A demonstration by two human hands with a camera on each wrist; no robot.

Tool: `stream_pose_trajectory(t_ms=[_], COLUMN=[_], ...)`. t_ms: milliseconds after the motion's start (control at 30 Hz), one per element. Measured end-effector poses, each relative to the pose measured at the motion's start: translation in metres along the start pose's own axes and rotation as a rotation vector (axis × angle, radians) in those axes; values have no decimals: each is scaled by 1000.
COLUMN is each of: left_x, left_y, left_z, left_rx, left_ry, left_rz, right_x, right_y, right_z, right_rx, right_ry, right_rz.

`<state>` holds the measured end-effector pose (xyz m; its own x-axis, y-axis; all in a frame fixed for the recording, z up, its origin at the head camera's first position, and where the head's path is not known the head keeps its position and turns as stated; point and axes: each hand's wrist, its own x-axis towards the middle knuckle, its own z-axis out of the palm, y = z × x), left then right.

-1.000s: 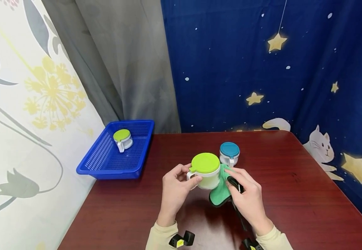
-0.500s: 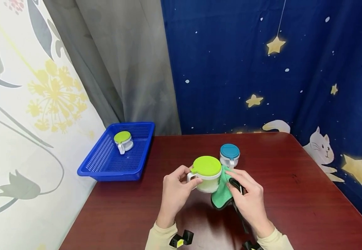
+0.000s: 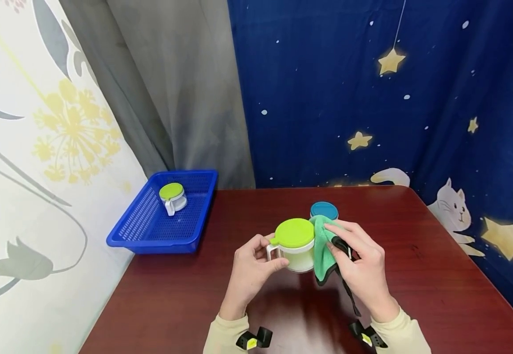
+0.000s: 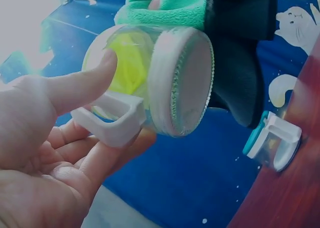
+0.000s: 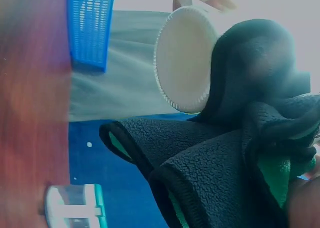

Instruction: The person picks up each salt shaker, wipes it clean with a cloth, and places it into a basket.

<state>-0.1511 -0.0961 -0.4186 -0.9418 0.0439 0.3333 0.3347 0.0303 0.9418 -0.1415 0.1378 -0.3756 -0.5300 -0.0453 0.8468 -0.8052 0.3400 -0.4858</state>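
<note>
A clear jar (image 3: 298, 258) with a lime-green lid and white handle is held up over the table in my left hand (image 3: 252, 275), thumb against its side and fingers behind the handle (image 4: 112, 120). My right hand (image 3: 362, 263) grips a folded cloth (image 3: 323, 248), green on one face and dark grey on the other with black edging. The cloth lies against the jar's right side. In the right wrist view its dark folds (image 5: 210, 173) hang beside the jar's round base (image 5: 184, 60).
Behind the cloth stands a blue-lidded jar (image 3: 324, 210), partly hidden, on the red-brown table (image 3: 415, 265). At the left a blue basket (image 3: 154, 246) holds a green-lidded jar (image 3: 173, 198). Curtains (image 3: 309, 98) hang behind the table.
My right hand and the cloth have shifted right and slightly up, now covering part of the blue-lidded jar. The held jar has moved slightly right in my left hand.
</note>
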Motion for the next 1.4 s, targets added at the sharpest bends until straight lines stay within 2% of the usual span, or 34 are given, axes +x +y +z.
stream_pose_trajectory(t_ms=[300, 633, 733, 967, 1133, 1400], left_x=[-3, -2, -2, -2, -2, -2], left_y=[0, -2, -2, 0, 1, 1], left_z=[3, 2, 1, -2, -2, 0], left_rx=[77, 62, 57, 54, 41, 3], left_ry=[-9, 1, 17, 28, 23, -16], left_rz=[14, 53, 70, 85, 96, 75], right_x=[3, -2, -11, -39, -46, -50], right_y=[-3, 4, 14, 57, 64, 71], right_z=[-4, -4, -3, -2, -1, -2], right_rx=[-10, -26, -48, -142, -214, -259], right_ry=[3, -45, -69, -173, -227, -262], right_rz=[-24, 0, 14, 25, 19, 85])
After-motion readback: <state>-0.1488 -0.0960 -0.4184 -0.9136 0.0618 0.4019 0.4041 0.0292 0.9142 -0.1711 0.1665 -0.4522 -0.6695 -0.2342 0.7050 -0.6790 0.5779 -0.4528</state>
